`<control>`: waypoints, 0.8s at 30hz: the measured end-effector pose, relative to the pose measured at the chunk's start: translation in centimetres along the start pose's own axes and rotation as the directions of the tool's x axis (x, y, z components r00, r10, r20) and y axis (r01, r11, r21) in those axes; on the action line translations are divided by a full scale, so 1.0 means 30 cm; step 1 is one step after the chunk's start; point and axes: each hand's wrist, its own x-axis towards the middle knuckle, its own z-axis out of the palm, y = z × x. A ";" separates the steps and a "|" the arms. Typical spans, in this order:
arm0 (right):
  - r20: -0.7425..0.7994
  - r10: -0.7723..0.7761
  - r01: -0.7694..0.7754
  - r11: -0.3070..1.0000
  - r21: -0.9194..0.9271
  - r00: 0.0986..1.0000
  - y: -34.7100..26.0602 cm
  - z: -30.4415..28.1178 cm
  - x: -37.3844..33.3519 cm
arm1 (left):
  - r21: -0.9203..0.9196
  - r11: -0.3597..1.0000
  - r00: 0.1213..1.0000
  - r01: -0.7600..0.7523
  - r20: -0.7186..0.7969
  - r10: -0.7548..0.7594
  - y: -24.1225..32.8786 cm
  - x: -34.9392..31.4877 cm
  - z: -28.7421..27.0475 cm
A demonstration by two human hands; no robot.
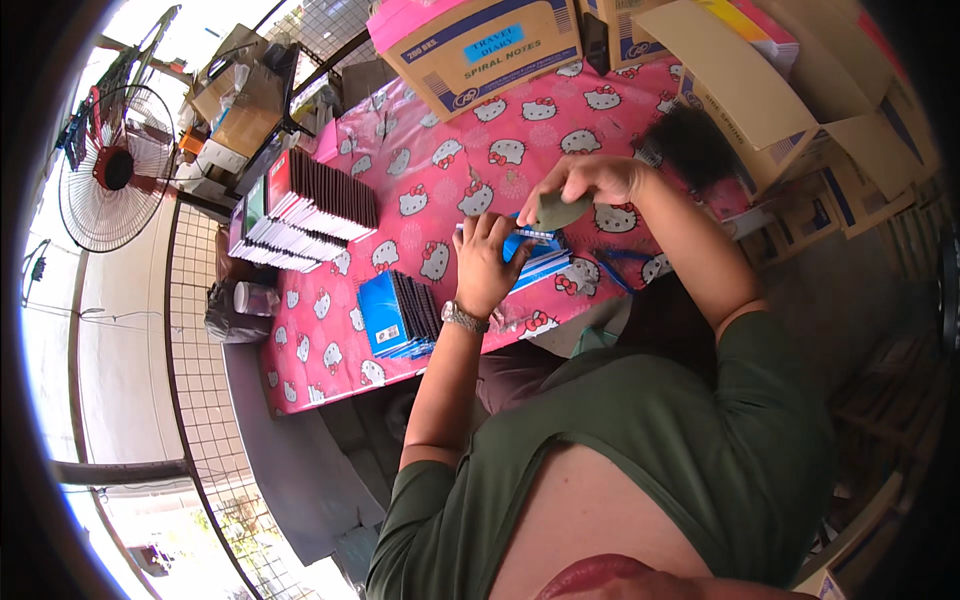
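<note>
My left hand (pixel 487 262), with a metal-band watch on its wrist, curls its fingers round the near-left edge of a blue notebook (pixel 532 234). That notebook lies on a small pile of blue-covered notebooks (pixel 542 268) at the table's front. Over the notebook's far edge, my right hand (pixel 590 182) grips a dull green, rounded, flat piece (pixel 562 212) between thumb and fingers; its exact kind does not show. To the left of my left hand stands a stack of blue spiral notebooks (pixel 385 312) with dark bindings. Blue-handled pliers (pixel 622 268) lie right of the pile.
A pink patterned cloth (pixel 410 235) covers the table. Tall notebook stacks (pixel 310 205) stand at the left beside a plastic jar (pixel 257 298). Cardboard boxes (pixel 480 60) line the back, and an open carton (pixel 745 90) and a black bristly heap (pixel 690 145) are at right. A fan (pixel 115 168) stands far left.
</note>
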 end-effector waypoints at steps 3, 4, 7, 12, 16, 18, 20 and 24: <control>0.018 0.137 -0.118 0.902 -0.415 0.990 -0.025 -0.028 0.041 | -0.018 1.000 1.000 0.014 0.013 -0.013 -0.014 0.008 -0.012; 0.066 -0.043 0.049 0.993 -0.106 0.997 -0.023 0.008 0.030 | -0.033 0.999 0.999 0.031 0.010 -0.030 -0.019 -0.004 -0.017; -0.054 0.092 -0.104 0.941 -0.323 0.994 0.013 -0.022 0.034 | -0.053 0.998 0.999 0.032 0.013 -0.031 -0.017 -0.006 -0.008; 0.046 -0.107 0.104 0.993 0.052 0.993 -0.015 0.021 0.050 | -0.091 0.995 0.999 0.038 0.028 -0.036 -0.023 -0.016 -0.024; 0.032 -0.031 0.036 0.989 -0.146 0.999 -0.004 -0.027 0.079 | -0.233 0.970 0.997 0.068 -0.019 -0.074 -0.069 -0.004 -0.057; 0.115 -0.055 0.047 0.996 0.069 0.992 -0.030 0.005 0.105 | -0.245 0.968 0.999 0.053 0.004 -0.053 -0.129 -0.016 -0.060; 0.013 0.051 -0.043 0.930 -0.365 0.999 -0.016 -0.013 0.134 | -0.333 0.938 0.995 0.099 0.058 -0.084 -0.149 -0.028 -0.047; 0.084 -0.028 0.030 0.999 -0.031 0.996 0.000 -0.015 0.146 | -0.490 0.852 0.982 0.185 0.132 -0.137 -0.151 -0.017 -0.041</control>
